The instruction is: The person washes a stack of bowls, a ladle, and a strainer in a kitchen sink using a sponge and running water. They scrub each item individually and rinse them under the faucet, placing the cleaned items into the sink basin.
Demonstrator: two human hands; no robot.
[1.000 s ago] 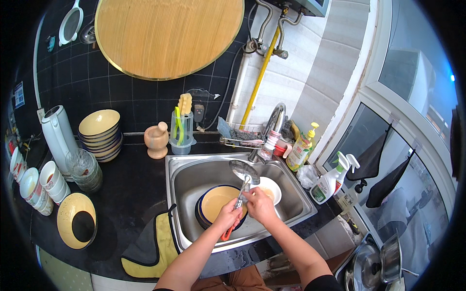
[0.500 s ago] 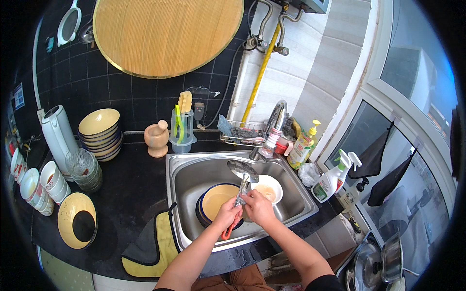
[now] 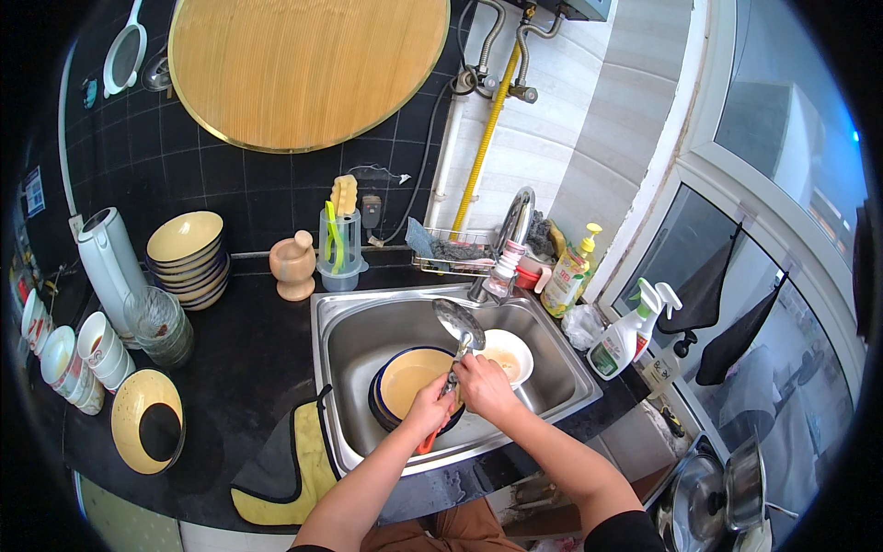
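Observation:
A metal ladle (image 3: pixel 460 322) with a wide round head and a red handle end is held over the sink (image 3: pixel 324 391). My left hand (image 3: pixel 430 405) is closed around its lower handle. Higher up, my right hand (image 3: pixel 485 385) pinches the stem below the head; whether a cloth or scrubber is in those fingers is hidden. Beneath my hands, a cream bowl with a blue rim (image 3: pixel 416 370) rests on darker dishes in the sink. A white bowl (image 3: pixel 508 354) with cloudy liquid sits to its right, partly behind my right hand.
The faucet (image 3: pixel 517 225) rises behind the sink, beside a wire rack (image 3: pixel 451 267). Spray bottles (image 3: pixel 618 345) and a soap pump bottle (image 3: pixel 568 281) line the right. Stacked bowls (image 3: pixel 187 239), glasses (image 3: pixel 158 322) and a wooden mortar (image 3: pixel 292 269) stand left. A yellow-grey cloth (image 3: pixel 313 451) overhangs the counter edge.
My right hand has shifted slightly up and left along the ladle's stem. The ladle's head has tilted a little. Both hands keep hold of it.

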